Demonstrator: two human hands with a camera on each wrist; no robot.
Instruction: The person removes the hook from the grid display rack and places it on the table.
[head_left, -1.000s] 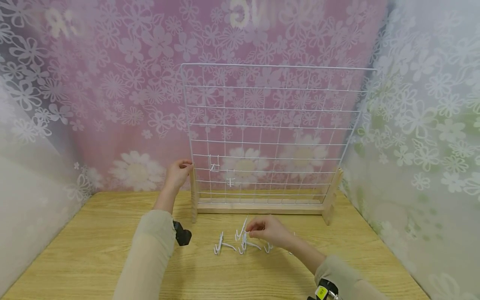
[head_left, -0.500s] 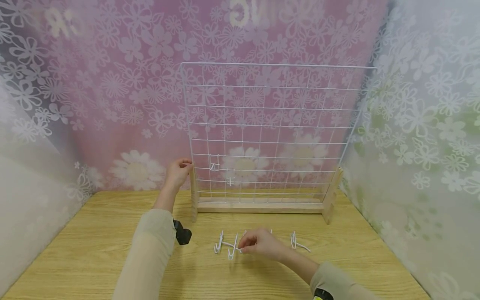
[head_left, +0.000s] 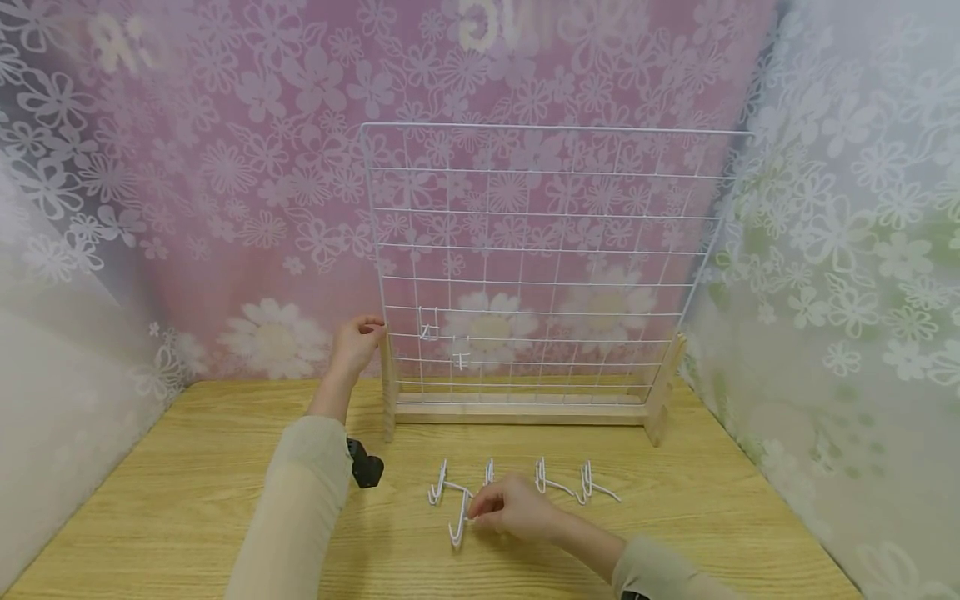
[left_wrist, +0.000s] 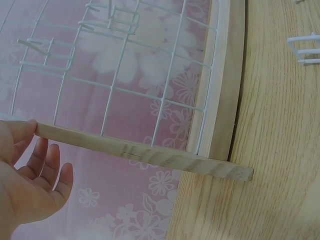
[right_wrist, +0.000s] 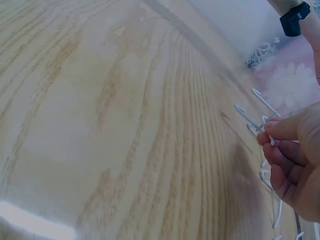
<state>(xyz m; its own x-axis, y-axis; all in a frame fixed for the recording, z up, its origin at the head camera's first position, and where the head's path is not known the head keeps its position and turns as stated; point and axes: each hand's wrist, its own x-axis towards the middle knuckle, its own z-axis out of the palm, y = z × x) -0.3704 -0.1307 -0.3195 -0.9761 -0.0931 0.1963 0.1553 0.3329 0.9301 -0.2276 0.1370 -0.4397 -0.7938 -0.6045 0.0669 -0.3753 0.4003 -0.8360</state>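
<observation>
One wood-grained table (head_left: 165,500) bore one wooden stand (head_left: 517,413). In front I counted four white wire hooks (head_left: 541,477) resting in a row.

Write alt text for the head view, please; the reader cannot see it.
A right hand pinches a white hook near others on a wooden table; the left hand holds the wooden stand of a white wire grid bearing two hooks.

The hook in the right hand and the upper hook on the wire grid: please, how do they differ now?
The held hook is pinched by the right hand; the upper hung hook has no hand on it.
The held hook is away from the wire grid, while the upper hung hook hangs on it.
The held hook slants in the head view; the upper hung hook sits upright.
Both are white.
</observation>
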